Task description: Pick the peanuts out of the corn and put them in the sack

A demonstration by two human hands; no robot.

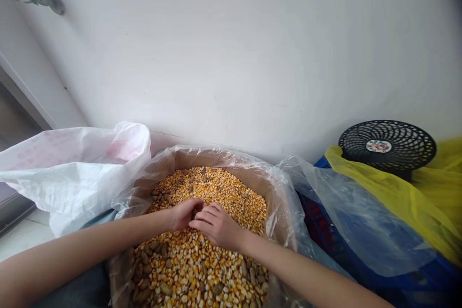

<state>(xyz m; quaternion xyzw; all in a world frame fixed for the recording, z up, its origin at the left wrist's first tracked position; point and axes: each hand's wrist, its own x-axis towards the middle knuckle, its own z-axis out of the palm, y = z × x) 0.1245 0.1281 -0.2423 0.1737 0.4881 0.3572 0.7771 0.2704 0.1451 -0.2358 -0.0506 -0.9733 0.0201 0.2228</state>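
A plastic-lined cardboard box (pixel 254 177) is sitting at six o'clock in the head view, corn kernels (pixel 197 262) filling much of it. Over its middle the left hand (pixel 185 214) is resting, fingers curled, beside the loosely bent right hand (pixel 217 227), though whether either is grasping anything one cannot tell. In-shell peanuts (pixel 143 269) are lying among the kernels, clustering towards the box's eight and four o'clock, the two appearing largely unseparated
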